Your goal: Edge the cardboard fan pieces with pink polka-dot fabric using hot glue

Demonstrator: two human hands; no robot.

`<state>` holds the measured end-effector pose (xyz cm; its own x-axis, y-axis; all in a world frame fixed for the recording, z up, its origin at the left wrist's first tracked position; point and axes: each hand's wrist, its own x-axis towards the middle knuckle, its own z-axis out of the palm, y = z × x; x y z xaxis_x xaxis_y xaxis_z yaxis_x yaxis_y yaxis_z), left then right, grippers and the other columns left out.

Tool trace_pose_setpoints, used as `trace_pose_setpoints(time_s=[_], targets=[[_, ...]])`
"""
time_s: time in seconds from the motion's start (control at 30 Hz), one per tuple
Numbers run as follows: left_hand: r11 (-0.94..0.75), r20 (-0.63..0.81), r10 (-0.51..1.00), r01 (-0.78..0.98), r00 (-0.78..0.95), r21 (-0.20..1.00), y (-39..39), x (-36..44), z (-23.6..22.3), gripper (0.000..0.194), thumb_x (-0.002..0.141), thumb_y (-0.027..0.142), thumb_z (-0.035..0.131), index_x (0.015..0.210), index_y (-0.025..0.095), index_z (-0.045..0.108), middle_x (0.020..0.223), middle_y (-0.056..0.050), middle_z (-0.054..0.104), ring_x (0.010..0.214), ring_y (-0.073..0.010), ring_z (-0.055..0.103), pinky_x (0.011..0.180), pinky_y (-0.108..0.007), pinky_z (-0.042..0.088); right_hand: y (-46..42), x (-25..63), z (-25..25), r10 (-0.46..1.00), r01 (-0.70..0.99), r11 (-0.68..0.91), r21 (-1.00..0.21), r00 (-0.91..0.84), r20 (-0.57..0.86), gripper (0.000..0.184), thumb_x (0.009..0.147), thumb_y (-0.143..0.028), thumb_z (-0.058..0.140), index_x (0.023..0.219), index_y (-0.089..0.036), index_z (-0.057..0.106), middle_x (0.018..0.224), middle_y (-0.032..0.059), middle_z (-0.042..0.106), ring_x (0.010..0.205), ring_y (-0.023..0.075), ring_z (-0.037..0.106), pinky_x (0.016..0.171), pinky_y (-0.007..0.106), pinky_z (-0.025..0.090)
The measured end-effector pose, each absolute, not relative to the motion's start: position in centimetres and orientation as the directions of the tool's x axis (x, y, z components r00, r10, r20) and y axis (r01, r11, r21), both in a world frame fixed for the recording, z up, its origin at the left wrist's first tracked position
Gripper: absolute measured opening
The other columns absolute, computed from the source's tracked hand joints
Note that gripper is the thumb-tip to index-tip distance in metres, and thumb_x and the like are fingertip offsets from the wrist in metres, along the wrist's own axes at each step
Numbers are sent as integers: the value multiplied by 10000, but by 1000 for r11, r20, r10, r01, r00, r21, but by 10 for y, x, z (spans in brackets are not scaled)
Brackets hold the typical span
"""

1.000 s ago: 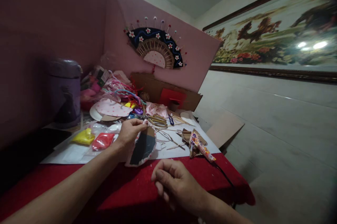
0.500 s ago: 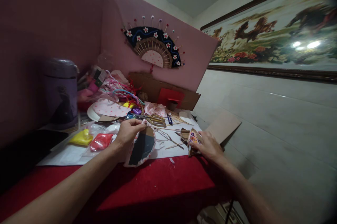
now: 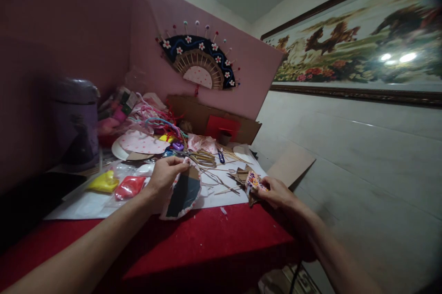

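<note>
Pinches a half-round piece (image 3: 186,193) in the left hand (image 3: 167,175), near the middle of the scene, pressing thumb and fingers together on the upper end of its pink dotted rim. Shows a dark inner face with a brown patch at the top. Holds it tilted at the near border of a white sheet (image 3: 79,203), by a red cloth (image 3: 179,250); cannot tell whether touching either. Grips a flower-patterned tool (image 3: 253,181) in the right hand (image 3: 276,193), to the right, with thumb and fingers bent around its near end. Cannot tell how firmly held, or whether lifted clear of the brown cardboard scraps (image 3: 239,175) just beside and beneath.

Between the hands, shows thin sticks (image 3: 221,189) scattered on the sheet. Farther back, shows gold-handled scissors (image 3: 203,158) and, just right of these, a small dark-blue tool (image 3: 221,156). To the left of the left hand, shows a red packet (image 3: 130,187) beside a yellow packet (image 3: 103,181). Beyond these, shows a pink dotted cutout (image 3: 145,142), a heap of coloured strings (image 3: 152,112) and, at left, a purple container (image 3: 74,123). On the far pink wall (image 3: 252,64), displays a dark flowered fan (image 3: 191,44); at far right, a framed picture of horses (image 3: 324,50).
</note>
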<state>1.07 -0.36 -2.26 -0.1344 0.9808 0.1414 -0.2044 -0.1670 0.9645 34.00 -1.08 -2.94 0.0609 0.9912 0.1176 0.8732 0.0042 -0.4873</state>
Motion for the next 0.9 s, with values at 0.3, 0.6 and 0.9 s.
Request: trace_pose_setpoints(time_s=[0.3,0.6,0.9], targets=[[-188,162,977,-193,-141,963,-2,11,-26,176,494,266,747,550,128,653,519,-2,617,542,-126,528,572,-245,380,-6,358,-41,960,781,105,-615,82,268,297,693,-382,486,880,-160,551,730,27,621,633,177,569,559,261,416],[-193,170,976,-185,-135,964,-4,12,-26,191,516,295,742,563,133,654,528,-3,617,543,-130,531,564,-246,383,-14,343,-44,930,878,167,-448,10,367,267,631,-322,538,853,-174,551,884,55,607,832,221,574,750,315,424],[-144,129,985,-125,-116,982,-5,12,-25,209,520,311,721,613,141,642,561,-4,616,507,-124,512,465,-224,326,-10,347,-47,946,840,125,-528,59,318,345,701,-366,546,994,-190,596,891,47,659,836,228,606,714,295,432]])
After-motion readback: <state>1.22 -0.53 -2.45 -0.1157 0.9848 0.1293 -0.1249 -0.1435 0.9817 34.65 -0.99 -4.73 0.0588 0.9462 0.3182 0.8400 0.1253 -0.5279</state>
